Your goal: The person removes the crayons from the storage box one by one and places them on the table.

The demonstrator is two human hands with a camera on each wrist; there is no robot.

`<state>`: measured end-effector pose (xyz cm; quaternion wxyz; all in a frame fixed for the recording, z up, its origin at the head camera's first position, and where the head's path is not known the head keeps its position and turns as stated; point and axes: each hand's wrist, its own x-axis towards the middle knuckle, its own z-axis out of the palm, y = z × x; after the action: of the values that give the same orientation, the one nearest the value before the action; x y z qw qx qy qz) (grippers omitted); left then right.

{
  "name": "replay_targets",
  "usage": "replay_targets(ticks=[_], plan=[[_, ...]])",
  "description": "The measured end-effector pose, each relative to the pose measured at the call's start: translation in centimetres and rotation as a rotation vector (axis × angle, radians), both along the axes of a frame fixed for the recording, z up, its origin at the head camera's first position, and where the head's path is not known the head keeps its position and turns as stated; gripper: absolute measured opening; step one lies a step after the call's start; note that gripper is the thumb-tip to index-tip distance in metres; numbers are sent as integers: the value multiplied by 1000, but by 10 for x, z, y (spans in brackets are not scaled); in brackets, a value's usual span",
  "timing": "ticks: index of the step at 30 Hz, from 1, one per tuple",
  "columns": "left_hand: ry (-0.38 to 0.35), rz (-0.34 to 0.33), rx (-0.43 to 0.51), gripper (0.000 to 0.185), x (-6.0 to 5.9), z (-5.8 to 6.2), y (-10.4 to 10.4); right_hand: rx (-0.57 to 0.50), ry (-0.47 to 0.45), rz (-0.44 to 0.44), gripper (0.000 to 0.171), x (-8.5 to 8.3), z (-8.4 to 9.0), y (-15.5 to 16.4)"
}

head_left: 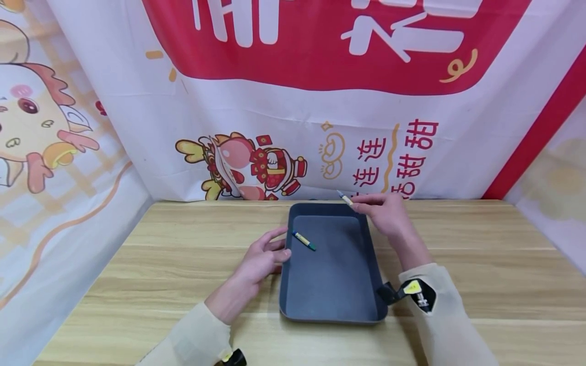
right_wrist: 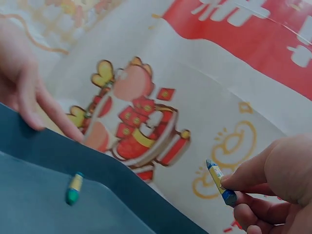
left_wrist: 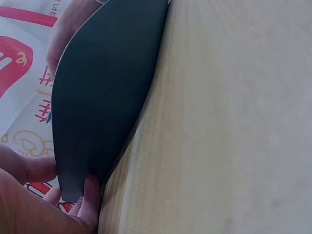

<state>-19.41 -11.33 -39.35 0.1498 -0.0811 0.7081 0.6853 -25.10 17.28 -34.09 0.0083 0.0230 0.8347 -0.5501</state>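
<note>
A dark grey-blue rectangular tray lies lengthwise on the wooden table. Inside it, near the left wall, is a green crayon with a yellowish wrapper. My left hand touches the outside of the tray's left wall with thumb and fingers fairly straight; the left wrist view shows them against that wall. Above the tray's far right corner, my right hand pinches a blue-grey crayon between thumb and fingers. Its tip points up and to the left, clear of the tray.
Wood-grain table extends on both sides of the tray. Behind it hangs a white cloth with red and cartoon prints, reaching the table's back edge. A small dark strap from the right wrist hangs over the tray's right rim.
</note>
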Motion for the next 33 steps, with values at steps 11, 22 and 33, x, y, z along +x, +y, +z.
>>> replay_targets(ticks=[11,22,33], plan=[[9,1,7,59,1,-1,-1,46,-24,-145,36,-9,-9,38],[2,-4,7,59,-1,-1,-1,129,-21,-293,36,-16,-29,68],[-10,-1,-3,58,-3,-6,-2,125,-73,-355,37,-19,-50,88]])
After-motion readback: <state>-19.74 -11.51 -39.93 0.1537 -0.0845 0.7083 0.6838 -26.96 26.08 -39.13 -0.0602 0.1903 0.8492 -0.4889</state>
